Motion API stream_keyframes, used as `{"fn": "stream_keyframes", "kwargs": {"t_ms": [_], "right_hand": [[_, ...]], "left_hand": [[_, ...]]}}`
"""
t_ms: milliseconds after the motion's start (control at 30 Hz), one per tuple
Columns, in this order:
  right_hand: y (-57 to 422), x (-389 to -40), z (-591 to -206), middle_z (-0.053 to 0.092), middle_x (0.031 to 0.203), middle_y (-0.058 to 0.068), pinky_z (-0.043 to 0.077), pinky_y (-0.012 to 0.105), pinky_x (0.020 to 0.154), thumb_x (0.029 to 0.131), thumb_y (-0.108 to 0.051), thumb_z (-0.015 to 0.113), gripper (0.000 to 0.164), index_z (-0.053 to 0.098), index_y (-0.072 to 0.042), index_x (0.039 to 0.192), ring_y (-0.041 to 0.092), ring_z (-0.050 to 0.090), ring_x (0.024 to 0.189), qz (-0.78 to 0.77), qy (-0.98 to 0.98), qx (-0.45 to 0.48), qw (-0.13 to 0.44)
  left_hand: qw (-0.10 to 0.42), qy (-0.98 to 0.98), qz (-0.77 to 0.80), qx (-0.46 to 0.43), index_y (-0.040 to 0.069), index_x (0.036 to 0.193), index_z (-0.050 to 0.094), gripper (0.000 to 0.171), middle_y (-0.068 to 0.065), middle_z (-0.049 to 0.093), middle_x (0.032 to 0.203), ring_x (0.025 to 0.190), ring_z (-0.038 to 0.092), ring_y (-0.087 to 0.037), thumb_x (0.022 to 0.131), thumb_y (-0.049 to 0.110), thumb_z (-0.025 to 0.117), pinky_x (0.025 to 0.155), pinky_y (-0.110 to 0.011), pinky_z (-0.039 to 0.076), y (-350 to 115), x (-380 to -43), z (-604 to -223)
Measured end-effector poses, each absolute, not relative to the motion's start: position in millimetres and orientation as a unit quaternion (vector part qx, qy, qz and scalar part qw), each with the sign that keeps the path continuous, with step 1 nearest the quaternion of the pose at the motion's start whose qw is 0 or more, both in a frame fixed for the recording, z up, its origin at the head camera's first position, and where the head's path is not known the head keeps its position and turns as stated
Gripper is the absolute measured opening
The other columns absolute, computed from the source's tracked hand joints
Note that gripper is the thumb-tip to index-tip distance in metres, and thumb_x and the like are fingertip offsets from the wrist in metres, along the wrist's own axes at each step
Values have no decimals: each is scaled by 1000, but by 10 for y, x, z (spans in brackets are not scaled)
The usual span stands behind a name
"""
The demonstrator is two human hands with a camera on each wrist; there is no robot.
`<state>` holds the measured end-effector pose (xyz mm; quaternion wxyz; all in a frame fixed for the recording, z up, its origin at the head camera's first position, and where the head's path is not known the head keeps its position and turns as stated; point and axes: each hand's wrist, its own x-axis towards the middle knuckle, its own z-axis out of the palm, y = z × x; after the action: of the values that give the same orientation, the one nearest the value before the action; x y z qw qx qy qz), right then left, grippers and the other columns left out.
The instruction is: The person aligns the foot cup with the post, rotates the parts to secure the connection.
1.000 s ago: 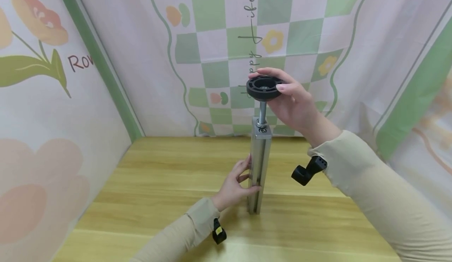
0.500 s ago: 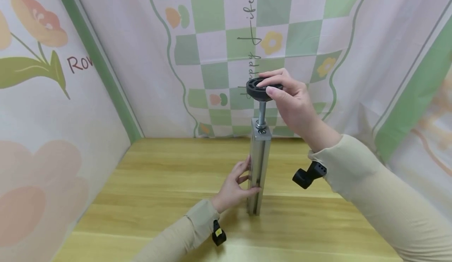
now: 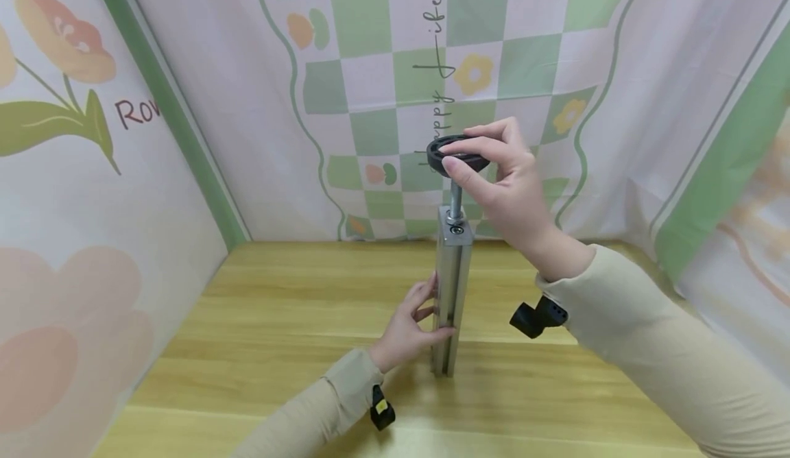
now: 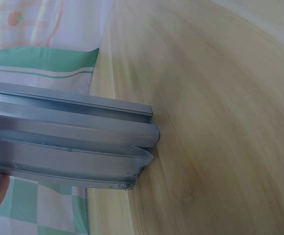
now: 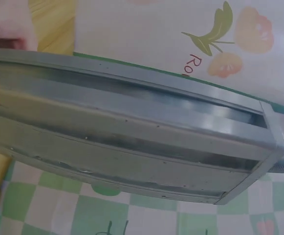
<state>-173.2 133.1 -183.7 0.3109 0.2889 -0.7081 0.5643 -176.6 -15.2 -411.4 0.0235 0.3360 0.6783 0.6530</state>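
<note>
A silver aluminium extrusion (image 3: 452, 300) stands upright on the wooden table, its grooves running lengthwise. My left hand (image 3: 404, 329) grips its lower part, thumb in front and fingers on the far left side. On top sits an end plate (image 3: 458, 238) with a screw, from which a threaded rod (image 3: 455, 201) and nut rise. The rod carries a black round levelling foot (image 3: 435, 164), wide side up. My right hand (image 3: 515, 187) pinches that foot, thumb at the near rim and fingers over the top. In the left wrist view, the extrusion's lower end (image 4: 107, 129) meets the tabletop.
The wooden table (image 3: 296, 293) spreads around the extrusion. Printed cloth (image 3: 364, 88) hangs behind it and on both sides. A black wrist mount (image 3: 538, 317) hangs below the right cuff, another (image 3: 382, 410) below the left.
My right hand has turned round the levelling foot: the thumb has swung left along the near rim and the fingers now reach over the top. My left hand stays put on the extrusion.
</note>
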Motion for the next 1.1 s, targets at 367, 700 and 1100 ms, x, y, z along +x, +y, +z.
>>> {"fn": "stream_keyframes", "kwargs": {"t_ms": [367,700,1100], "right_hand": [[1348,-1707,-1876,48,110,13,32,26,88,84,-16,62,32,67,-3,112,3,39,102,472,-755,273,365],[1425,-1918,-1852,53,111,5,38,26,95,92,-19,39,35,55,-5,120,13,55,96,716,-598,323,159],[1531,-2082,-1799,54,124,11,39,29,100,84,-23,48,46,50,-11,128,20,53,110,771,-483,407,-76]], "left_hand": [[12,674,654,343,16,151,17,96,-19,38,136,120,44,-22,76,-9,71,101,-34,46,-159,-1750,-4139],[7,675,650,349,14,151,17,95,-19,38,135,121,43,-23,77,-9,71,102,-36,46,-157,-1765,-4127],[12,683,646,342,15,152,16,95,-18,37,137,122,43,-26,77,-8,71,102,-32,45,-156,-1773,-4133]]}}
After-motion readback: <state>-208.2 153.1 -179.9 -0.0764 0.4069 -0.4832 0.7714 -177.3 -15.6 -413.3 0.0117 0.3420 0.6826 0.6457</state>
